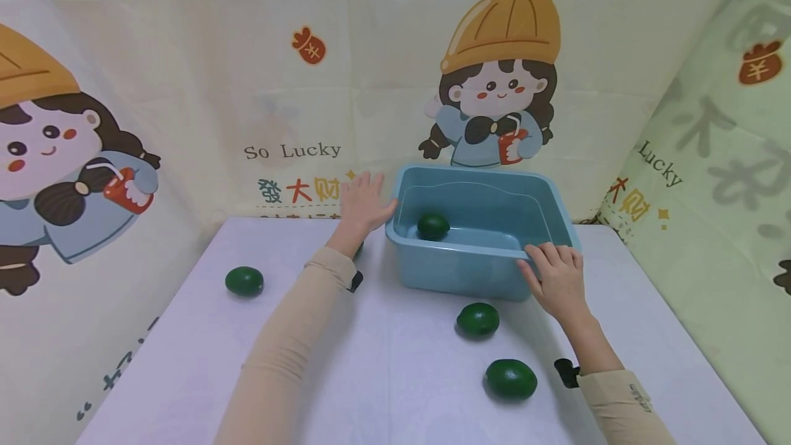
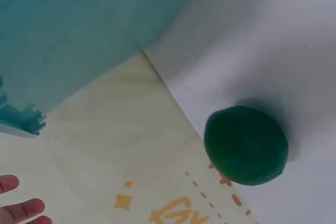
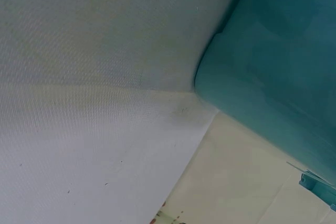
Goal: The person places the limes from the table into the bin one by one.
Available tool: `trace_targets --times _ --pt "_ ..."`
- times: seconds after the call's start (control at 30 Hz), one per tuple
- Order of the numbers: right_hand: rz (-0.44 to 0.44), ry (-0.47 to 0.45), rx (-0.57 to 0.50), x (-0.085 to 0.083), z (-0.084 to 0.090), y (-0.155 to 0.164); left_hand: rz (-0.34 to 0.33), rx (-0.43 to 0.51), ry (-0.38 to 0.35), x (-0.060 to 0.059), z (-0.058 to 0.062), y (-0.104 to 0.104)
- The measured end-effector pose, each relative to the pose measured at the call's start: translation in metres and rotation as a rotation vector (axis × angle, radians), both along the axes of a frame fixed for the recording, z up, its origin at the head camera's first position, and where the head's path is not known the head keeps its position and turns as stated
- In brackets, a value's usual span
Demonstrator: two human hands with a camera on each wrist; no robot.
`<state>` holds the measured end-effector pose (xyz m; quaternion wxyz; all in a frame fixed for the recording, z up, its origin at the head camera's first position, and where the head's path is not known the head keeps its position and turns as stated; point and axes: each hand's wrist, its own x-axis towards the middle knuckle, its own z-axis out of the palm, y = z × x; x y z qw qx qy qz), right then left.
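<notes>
Look at the blue plastic tub (image 1: 482, 273), standing at the back of the white worktop (image 1: 402, 376), close to the cartoon wall cloth (image 1: 296, 88). Looks to hold a little water. Peek inside and find one dark green round fruit (image 1: 432, 225) near the left wall.

See the left hand (image 1: 364, 201) at the far left corner of the tub, flat, fingers straight and spread, touching the outside by the rim. Holding nothing. Spot its fingertips (image 2: 21, 211) low in the left wrist view, away from the tub wall (image 2: 63, 35).

See the right hand (image 1: 556, 277) on the near right corner, fingers lying fairly straight on top of the rim, thumb against the outside wall. Not closed around anything.

Count more green fruits on the worktop: one far left (image 1: 244, 281), two in front of the tub (image 1: 478, 319) (image 1: 511, 378), and one more just under the left wrist (image 2: 245, 145), mostly hidden from the head view.

To handle the tub well, probably best to keep both hands on opposite corners like this. Push evenly from both sides. Go slow and keep it level, because of the water. Mind the fruit under the left wrist and the one just in front of the tub. Try not to bump them.
</notes>
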<state>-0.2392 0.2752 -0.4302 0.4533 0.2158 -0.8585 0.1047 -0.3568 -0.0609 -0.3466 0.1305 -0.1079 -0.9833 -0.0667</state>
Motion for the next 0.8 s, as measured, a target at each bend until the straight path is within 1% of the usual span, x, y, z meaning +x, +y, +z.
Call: trace_targets --times 0.13,0.37,0.57,0.8 --pt "0.003 0.007 -0.003 0.0 0.0 0.0 0.01 0.009 -0.008 -0.003 -0.006 -0.009" --pt "0.005 0.012 -0.008 0.0 0.001 -0.001 0.03 -0.002 -0.019 -0.005 -0.012 -0.02" --pt "0.003 -0.003 -0.009 0.0 0.002 -0.001 0.034 0.011 -0.03 -0.005 -0.018 -0.027" --pt "0.001 0.0 -0.007 -0.002 0.002 0.0 0.062 0.001 -0.085 -0.008 -0.032 -0.041"
